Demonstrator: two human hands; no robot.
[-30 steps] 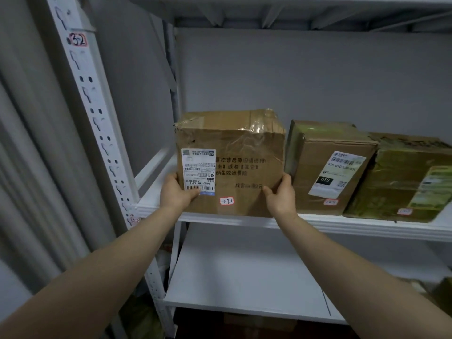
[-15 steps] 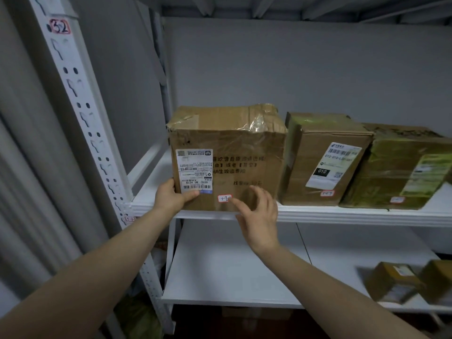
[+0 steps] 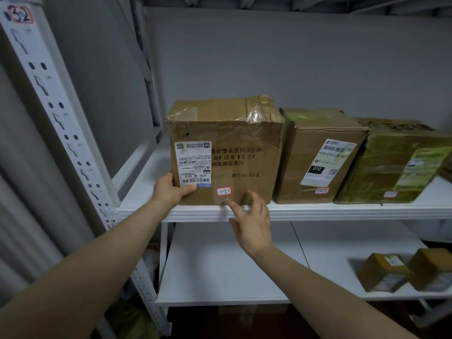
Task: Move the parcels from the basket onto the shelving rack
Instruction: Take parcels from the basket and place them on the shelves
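A large brown cardboard parcel [image 3: 234,148] with a white shipping label and a small red-edged sticker stands on the upper shelf [image 3: 318,211] of the white shelving rack. My left hand [image 3: 168,189] grips its lower left corner, thumb lying across the label. My right hand [image 3: 252,221] hovers just in front of the parcel's lower edge, fingers spread and relaxed, the index fingertip close under the red sticker. The basket is out of view.
Two more parcels [image 3: 320,157] [image 3: 396,162] stand to the right on the same shelf, close against the first. The lower shelf [image 3: 220,265] holds two small boxes [image 3: 384,272] at the right. A perforated white upright [image 3: 56,113] marked 3-2 rises at left.
My right hand has left the parcel's right side and come across to the middle of its front, fingers spread. My left hand has kept its grip on the corner.
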